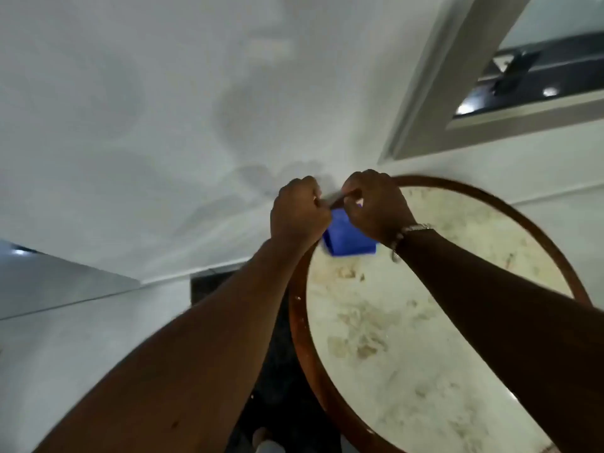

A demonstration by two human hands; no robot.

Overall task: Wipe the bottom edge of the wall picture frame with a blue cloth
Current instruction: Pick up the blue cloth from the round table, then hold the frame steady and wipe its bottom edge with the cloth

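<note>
A folded blue cloth (349,238) hangs between my two hands above the far left rim of a round table. My left hand (299,214) pinches its upper left corner with closed fingers. My right hand (376,207), with a bracelet at the wrist, grips the cloth's top edge from the right. The wall picture frame (434,103) is grey-white and hangs on the white wall at the upper right, tilted in this view; its bottom edge runs above and to the right of my hands. Both hands are well below that edge and do not touch it.
A round table (425,322) with a brown wooden rim and a pale marble top fills the lower right, against the wall. White wall (163,109) spreads across the left and middle. A dark floor strip (212,286) shows below the wall beside the table.
</note>
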